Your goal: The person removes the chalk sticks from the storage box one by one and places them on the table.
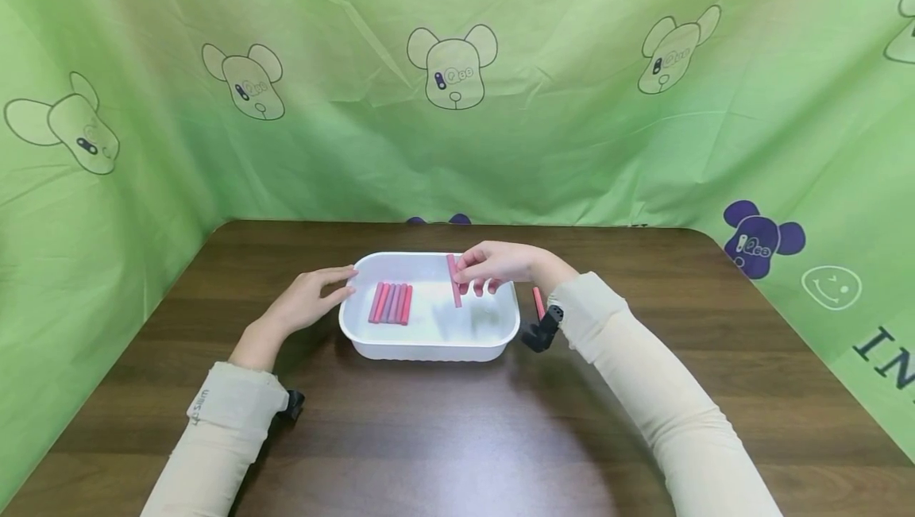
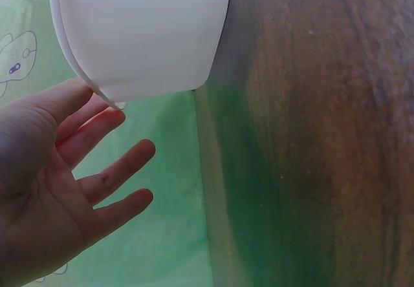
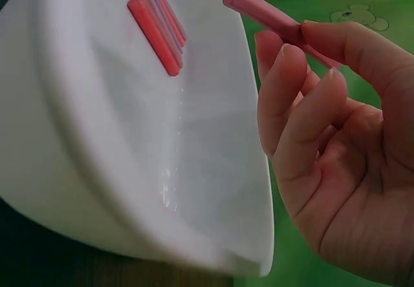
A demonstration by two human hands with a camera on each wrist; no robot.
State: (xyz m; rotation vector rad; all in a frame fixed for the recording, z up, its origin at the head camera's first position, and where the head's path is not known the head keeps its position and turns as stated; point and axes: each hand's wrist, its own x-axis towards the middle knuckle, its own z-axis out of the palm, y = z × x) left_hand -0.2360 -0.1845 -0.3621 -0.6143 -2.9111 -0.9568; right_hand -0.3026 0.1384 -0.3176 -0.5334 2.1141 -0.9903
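Observation:
A white plastic tray [image 1: 429, 350] with rounded corners stands on the table. In its left part several pink and purple round sticks [image 1: 390, 303] lie side by side in a row. Over the tray's right part my right hand [image 1: 493, 263] pinches one pink stick [image 3: 265, 12] between thumb and fingertips. That stick is raised above the tray floor and tilted in the right wrist view. My left hand [image 1: 307, 299] touches the tray's left rim with thumb and finger, while its other fingers [image 2: 119, 170] extend loosely beside the tray.
Another pinkish-red stick [image 1: 538, 302] lies on the table just right of the tray, partly hidden by the right wrist's black camera [image 1: 543, 330]. The brown wooden table [image 1: 443, 437] meets a green printed cloth [image 1: 457, 160] behind it and at the sides.

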